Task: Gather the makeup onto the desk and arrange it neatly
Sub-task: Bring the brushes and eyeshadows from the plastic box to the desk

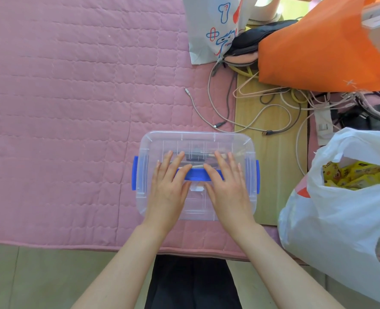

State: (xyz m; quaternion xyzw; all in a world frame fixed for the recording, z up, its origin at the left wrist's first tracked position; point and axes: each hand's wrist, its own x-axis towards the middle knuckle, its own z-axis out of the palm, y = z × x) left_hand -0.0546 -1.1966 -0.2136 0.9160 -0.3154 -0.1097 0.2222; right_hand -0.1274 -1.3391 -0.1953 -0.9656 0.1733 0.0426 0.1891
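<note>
Quilt (pixel 62 108), pink, fills the left of the view. The box (pixel 195 139), clear plastic with its lid on, sits mostly on it, the right end over a pale wooden board (pixel 271 175).

1 blue latch (pixel 135 172) on the box's left end, folded down.

Left hand (pixel 168 188): flat on the lid, fingers straight and spread, gripping nothing; thumb on the blue handle (pixel 197 174).

Makeup (pixel 199 155): inside the box, dim through the lid; we make out brush or pencil shapes, no more.

Right hand (pixel 225 186): the same, flat, fingers straight, thumb at the handle's other end.

2nd latch (pixel 257 176) on the right end, also down.

Cables (pixel 262 112) and a white bag (pixel 351 208) lie further right.

We judge this the opening step, with nothing laid out. Next needs both hands out to the 2 latches, then the lid lifted.
</note>
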